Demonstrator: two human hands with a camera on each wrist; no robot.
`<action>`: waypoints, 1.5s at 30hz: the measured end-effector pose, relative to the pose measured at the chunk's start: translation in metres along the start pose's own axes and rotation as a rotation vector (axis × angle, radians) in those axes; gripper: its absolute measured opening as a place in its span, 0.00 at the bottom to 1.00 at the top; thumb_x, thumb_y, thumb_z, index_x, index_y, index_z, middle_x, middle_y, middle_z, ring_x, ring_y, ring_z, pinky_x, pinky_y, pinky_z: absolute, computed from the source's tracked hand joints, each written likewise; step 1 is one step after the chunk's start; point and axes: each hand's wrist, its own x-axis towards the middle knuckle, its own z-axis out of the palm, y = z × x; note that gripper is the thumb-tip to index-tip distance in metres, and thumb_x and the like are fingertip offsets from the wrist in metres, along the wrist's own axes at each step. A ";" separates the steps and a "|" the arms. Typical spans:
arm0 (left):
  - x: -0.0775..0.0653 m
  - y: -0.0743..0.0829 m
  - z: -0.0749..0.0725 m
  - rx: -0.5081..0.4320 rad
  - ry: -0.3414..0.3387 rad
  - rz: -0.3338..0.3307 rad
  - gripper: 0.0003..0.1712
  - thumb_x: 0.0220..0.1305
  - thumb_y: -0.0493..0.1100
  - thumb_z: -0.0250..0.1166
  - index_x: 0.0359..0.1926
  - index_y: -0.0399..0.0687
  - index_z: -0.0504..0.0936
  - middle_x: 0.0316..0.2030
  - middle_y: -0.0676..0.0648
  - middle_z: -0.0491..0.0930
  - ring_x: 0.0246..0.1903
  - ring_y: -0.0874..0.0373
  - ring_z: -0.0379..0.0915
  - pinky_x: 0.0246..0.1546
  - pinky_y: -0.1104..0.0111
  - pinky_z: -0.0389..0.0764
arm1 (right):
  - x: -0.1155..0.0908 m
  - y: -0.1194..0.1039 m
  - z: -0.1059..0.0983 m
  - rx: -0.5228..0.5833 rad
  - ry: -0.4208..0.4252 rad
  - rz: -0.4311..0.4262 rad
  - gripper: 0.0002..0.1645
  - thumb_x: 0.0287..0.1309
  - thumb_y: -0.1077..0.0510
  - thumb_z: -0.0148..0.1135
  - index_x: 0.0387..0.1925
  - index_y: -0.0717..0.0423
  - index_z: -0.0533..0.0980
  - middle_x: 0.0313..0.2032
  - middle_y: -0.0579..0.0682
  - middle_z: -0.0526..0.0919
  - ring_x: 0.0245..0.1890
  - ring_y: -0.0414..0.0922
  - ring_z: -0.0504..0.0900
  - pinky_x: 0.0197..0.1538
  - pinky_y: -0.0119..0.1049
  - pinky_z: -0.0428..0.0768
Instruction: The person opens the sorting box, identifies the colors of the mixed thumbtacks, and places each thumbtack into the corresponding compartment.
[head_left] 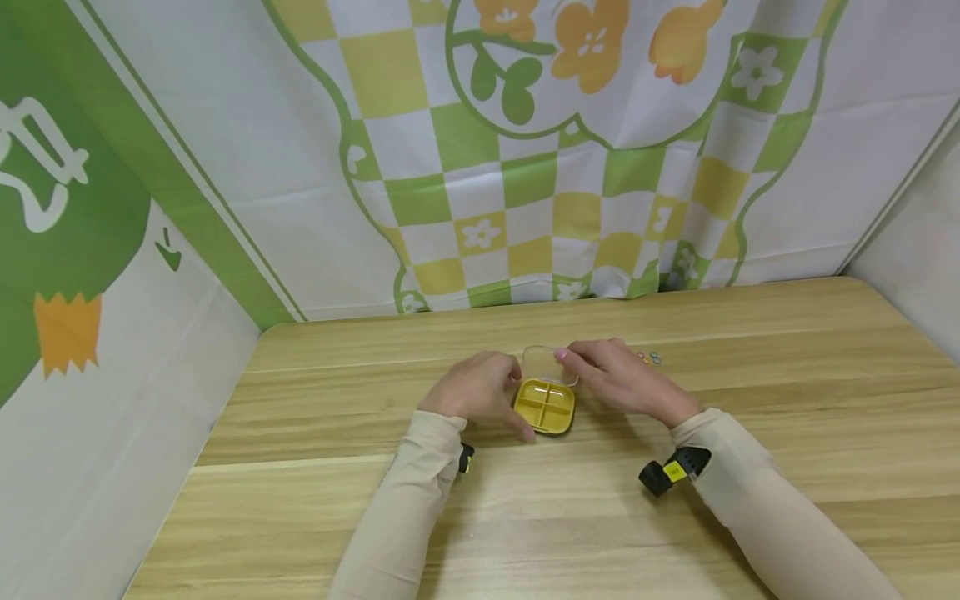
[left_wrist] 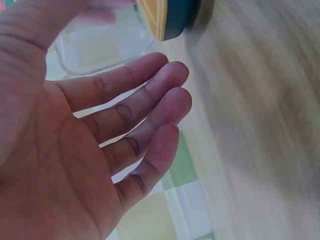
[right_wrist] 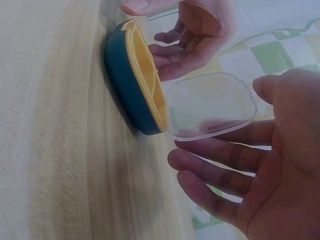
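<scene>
A small pill box (head_left: 555,419) with a yellow divided inside and a dark green outside (right_wrist: 125,85) sits on the table. Its clear lid (right_wrist: 210,102) stands raised at the far side. My left hand (head_left: 476,387) is at the box's left, thumb by the front edge and fingers near the hinge side; in the left wrist view its fingers (left_wrist: 145,110) are spread and loosely bent. To the right, my right hand (head_left: 622,377) is at the lid, its thumb near the lid's free edge and its index finger behind the clear plastic in the right wrist view.
Several tiny coloured pieces (head_left: 655,357) lie on the wooden table (head_left: 337,383) just beyond my right hand. A green, yellow and white patterned cloth (head_left: 480,183) hangs along the table's far edge. Another printed cloth (head_left: 172,333) hangs at the left.
</scene>
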 end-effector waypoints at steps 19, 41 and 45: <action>0.003 0.001 0.003 -0.041 -0.032 0.142 0.44 0.31 0.57 0.77 0.54 0.50 0.75 0.45 0.51 0.75 0.46 0.58 0.69 0.47 0.69 0.68 | -0.001 0.004 -0.013 0.009 0.041 0.004 0.30 0.67 0.37 0.35 0.38 0.53 0.77 0.34 0.50 0.80 0.36 0.46 0.78 0.39 0.39 0.74; 0.004 0.002 0.004 -0.033 -0.030 0.090 0.41 0.35 0.56 0.76 0.54 0.52 0.74 0.44 0.51 0.74 0.44 0.59 0.69 0.45 0.68 0.70 | -0.005 0.019 -0.039 -0.087 0.147 0.073 0.24 0.64 0.42 0.47 0.48 0.54 0.76 0.40 0.47 0.81 0.38 0.43 0.77 0.40 0.39 0.75; 0.004 0.002 0.003 -0.030 -0.032 0.093 0.41 0.35 0.57 0.75 0.55 0.51 0.74 0.44 0.52 0.74 0.44 0.59 0.69 0.44 0.68 0.70 | -0.006 0.021 -0.041 -0.096 0.146 0.082 0.21 0.64 0.44 0.49 0.47 0.54 0.76 0.38 0.46 0.81 0.38 0.44 0.77 0.40 0.39 0.75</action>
